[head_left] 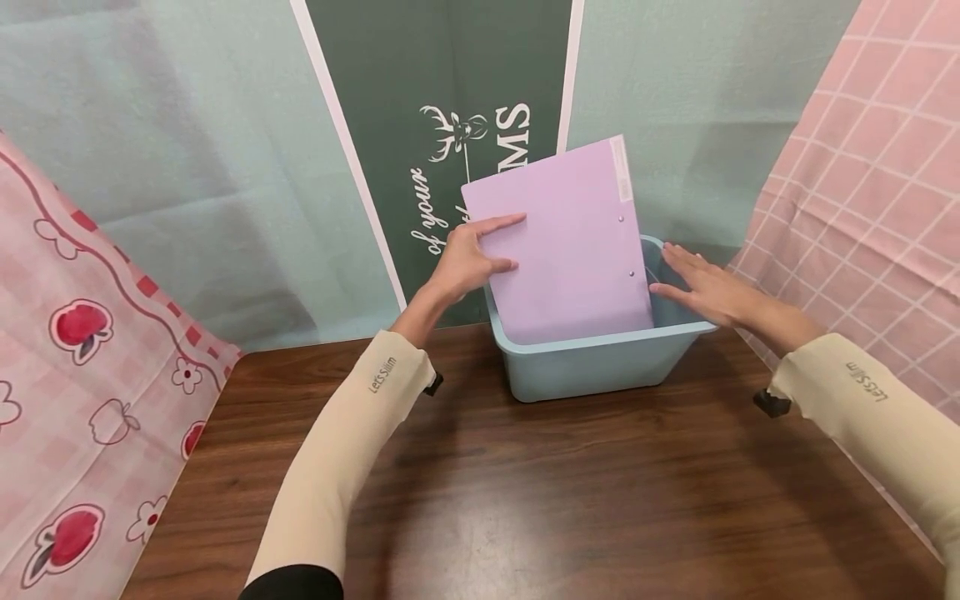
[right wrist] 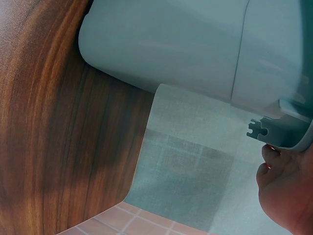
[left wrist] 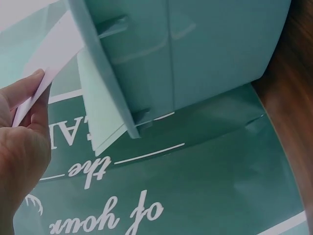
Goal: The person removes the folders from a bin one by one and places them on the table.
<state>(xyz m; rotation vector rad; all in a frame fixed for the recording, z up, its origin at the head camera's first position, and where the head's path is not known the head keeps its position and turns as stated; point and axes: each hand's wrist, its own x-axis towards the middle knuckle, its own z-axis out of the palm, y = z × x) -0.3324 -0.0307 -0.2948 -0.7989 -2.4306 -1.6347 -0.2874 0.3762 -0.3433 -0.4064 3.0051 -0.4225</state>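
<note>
A lavender folder [head_left: 562, 250] with two rivets and a white label along its right edge leans tilted in a light blue plastic bin [head_left: 585, 371]. Its lower part is hidden behind the bin's front wall. My left hand [head_left: 465, 258] grips the folder's left edge; in the left wrist view that hand [left wrist: 24, 127] has the thin edge between its fingers. At the bin's right rim is my right hand [head_left: 708, 287], fingers extended and thumb pointing toward the folder. The right wrist view shows this hand [right wrist: 288, 181] close against the rim's outer side.
The bin stands at the back of a dark wood table [head_left: 525, 483]. Behind it hangs a green cloth [head_left: 367, 50] with white lettering. Pink patterned cloth [head_left: 97, 375] borders the left side, and pink checked cloth [head_left: 877, 192] the right.
</note>
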